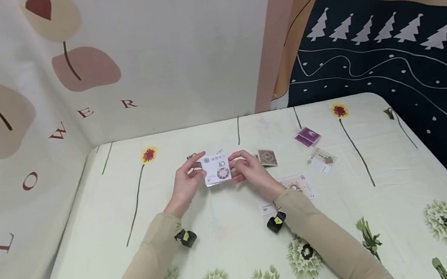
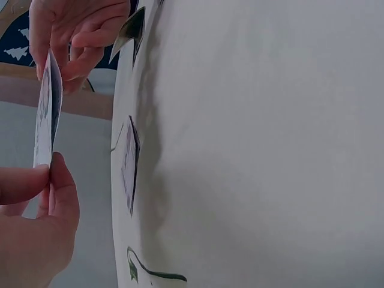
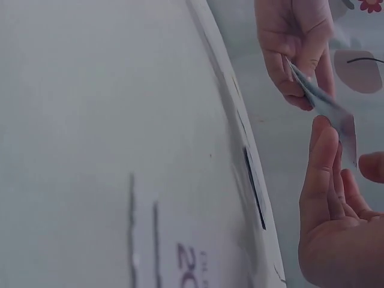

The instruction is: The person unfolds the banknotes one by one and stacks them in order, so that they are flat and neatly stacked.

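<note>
Beige sleeves [image 1: 330,245] lie closest, reaching forward over a flower-printed counter [image 1: 104,228], with black wrist cameras [image 1: 276,222] strapped at the cuffs. Between the hands, raised off the counter, is a play banknote [image 1: 216,168] printed 10, its face turned up toward the head. The left hand [image 1: 184,184] pinches its left end, thumb on the printed face and a finger behind. The right hand [image 1: 253,173] has fingers against the back of the other end; its thumb stands just beside the edge, and I cannot tell whether it bears on the paper.

More than one layer shows along the note's lower edge, and the layers part slightly at the right. With so light a hold there, they could slide out of line, or the sheet could swing loose should the left pinch slacken. Squeezing unevenly might put a crease in the wrong place.

Just beyond it lies another pale note [image 1: 219,151], largely hidden. A brown note [image 1: 267,158] sits folded past the right hand, with purple notes [image 1: 308,136] and a grey-green note [image 1: 321,161] farther right. The right wrist partly covers the 20 notes [image 1: 302,185]; a low sweep of that cuff could drag them.
</note>
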The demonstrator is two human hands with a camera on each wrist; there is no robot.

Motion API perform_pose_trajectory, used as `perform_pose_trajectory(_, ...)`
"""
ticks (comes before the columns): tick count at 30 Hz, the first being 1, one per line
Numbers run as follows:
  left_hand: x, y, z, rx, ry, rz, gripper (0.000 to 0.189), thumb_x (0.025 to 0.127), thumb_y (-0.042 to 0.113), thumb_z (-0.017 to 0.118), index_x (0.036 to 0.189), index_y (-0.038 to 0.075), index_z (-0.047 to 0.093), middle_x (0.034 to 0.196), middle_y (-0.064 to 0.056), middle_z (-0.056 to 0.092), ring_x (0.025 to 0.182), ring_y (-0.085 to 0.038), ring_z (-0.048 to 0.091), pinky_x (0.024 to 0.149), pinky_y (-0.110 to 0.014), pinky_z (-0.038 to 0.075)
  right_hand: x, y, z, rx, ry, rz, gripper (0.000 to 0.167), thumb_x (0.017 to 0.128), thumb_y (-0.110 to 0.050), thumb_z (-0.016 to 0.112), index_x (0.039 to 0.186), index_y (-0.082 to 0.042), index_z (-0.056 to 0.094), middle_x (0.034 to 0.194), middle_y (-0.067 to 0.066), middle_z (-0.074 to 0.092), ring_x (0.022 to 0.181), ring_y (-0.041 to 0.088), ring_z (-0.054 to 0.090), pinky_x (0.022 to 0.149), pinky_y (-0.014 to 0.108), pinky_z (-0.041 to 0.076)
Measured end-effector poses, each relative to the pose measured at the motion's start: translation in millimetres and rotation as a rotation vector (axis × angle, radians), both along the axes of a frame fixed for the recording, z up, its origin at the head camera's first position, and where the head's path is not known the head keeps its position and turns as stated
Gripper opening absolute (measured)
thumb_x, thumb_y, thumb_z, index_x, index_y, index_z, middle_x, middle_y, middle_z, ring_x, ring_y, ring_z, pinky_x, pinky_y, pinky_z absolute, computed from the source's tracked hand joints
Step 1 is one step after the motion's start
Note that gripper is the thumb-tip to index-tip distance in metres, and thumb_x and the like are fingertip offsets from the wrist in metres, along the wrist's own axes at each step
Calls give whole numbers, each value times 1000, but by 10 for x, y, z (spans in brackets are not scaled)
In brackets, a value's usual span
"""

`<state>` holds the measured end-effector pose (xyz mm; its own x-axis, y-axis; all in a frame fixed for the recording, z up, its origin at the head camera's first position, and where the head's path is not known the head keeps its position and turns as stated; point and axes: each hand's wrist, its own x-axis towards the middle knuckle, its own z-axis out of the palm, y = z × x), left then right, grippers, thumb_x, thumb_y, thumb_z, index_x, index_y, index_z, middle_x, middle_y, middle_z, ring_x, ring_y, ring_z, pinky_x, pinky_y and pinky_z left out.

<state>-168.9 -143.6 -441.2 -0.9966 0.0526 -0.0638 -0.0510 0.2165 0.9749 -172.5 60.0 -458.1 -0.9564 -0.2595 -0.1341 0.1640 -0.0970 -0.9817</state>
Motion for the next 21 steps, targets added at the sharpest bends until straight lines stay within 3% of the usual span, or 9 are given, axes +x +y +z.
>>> perform_pose_trajectory(5,11,49,-1,10,-6,-37,61,88,-14,54,143,12,47,110,-18,56,89,-20,61,79,-22,51,3,47,-10,13,23,25,36,97,-2,51,132,-6,48,109,17,64,86,23,67,71,34,57)
perform_pose_trajectory(10,17,86,4,15,-1,-62,57,88,-16,54,139,9,51,110,-19,56,91,-25,62,81,-27,52,4,78,-41,27,113,78,44,96,-5,56,139,-11,48,128,14,56,95,23,65,75,39,56)
perform_pose_trajectory(17,38,104,-11,19,-5,-90,51,87,-16,54,133,4,55,110,-20,57,96,-30,63,78,-24,51,32,88,-4,-2,197,98,36,95,-7,60,130,-1,53,131,12,52,110,29,56,85,52,51)
perform_pose_trajectory(21,51,120,-20,35,7,-118,48,85,-18,54,130,-1,56,110,-22,57,95,-29,62,77,-22,50,24,84,20,-1,218,97,31,94,0,59,123,8,52,129,21,49,118,36,49,91,49,47)
